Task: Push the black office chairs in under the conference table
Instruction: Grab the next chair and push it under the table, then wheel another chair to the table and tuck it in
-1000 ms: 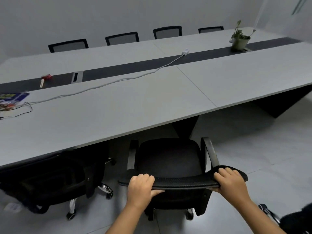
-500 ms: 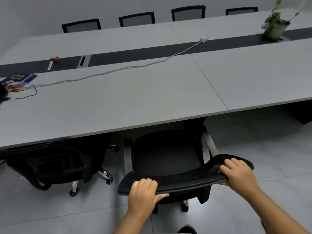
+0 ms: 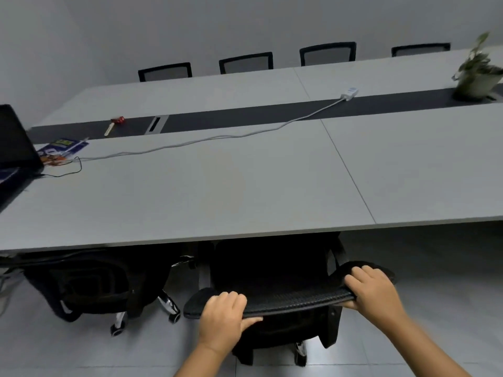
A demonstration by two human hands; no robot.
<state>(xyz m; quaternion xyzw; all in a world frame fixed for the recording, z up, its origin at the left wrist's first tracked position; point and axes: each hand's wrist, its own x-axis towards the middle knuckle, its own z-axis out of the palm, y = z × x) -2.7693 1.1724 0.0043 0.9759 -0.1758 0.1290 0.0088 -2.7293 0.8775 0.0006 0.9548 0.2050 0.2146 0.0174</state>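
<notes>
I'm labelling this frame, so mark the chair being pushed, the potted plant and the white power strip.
chair being pushed (image 3: 272,276), head view, on the seat.
potted plant (image 3: 475,84), head view, on the pot.
white power strip (image 3: 349,92), head view, on its casing.

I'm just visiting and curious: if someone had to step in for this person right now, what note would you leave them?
Left hand and right hand: both grip the top of the chair's backrest.
That chair's seat is partly under the conference table edge; its backrest stands clear.
The neighbouring chair on the left also sits partly under.
Four far-side chairs look tucked in.
Left: finish this push, then check the neighbour.
</notes>
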